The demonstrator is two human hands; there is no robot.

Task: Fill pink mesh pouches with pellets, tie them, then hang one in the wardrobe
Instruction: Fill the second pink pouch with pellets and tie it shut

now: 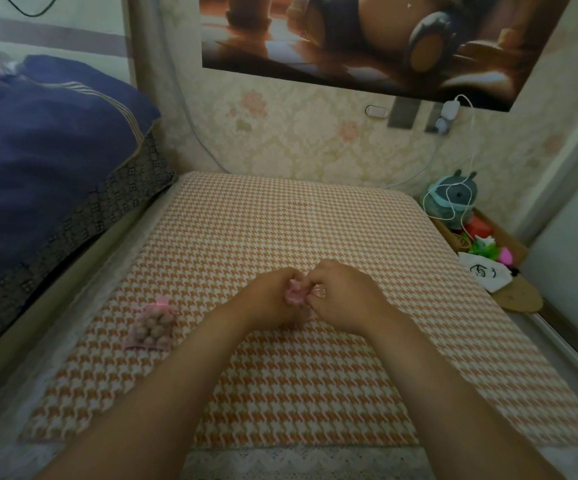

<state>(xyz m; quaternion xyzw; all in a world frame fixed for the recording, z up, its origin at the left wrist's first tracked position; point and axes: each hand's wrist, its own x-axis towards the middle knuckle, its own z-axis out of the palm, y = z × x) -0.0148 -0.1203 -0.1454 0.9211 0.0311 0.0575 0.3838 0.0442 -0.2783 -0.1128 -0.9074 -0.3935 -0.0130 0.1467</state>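
My left hand (270, 296) and my right hand (341, 294) meet over the middle of the orange houndstooth cushion (280, 230). Both pinch a small pink mesh pouch (296, 295) between their fingertips; only its gathered top shows, the rest is hidden by the fingers. A second pink mesh pouch (152, 325), filled with brown pellets and drawn closed at its top, lies flat on the cushion to the left of my left forearm.
A bed with a dark blue quilt (45, 143) runs along the left. Right of the cushion a box (481, 244) holds a grey plush toy (452, 199), a white cable and small colourful items. Wallpapered wall and a poster stand behind.
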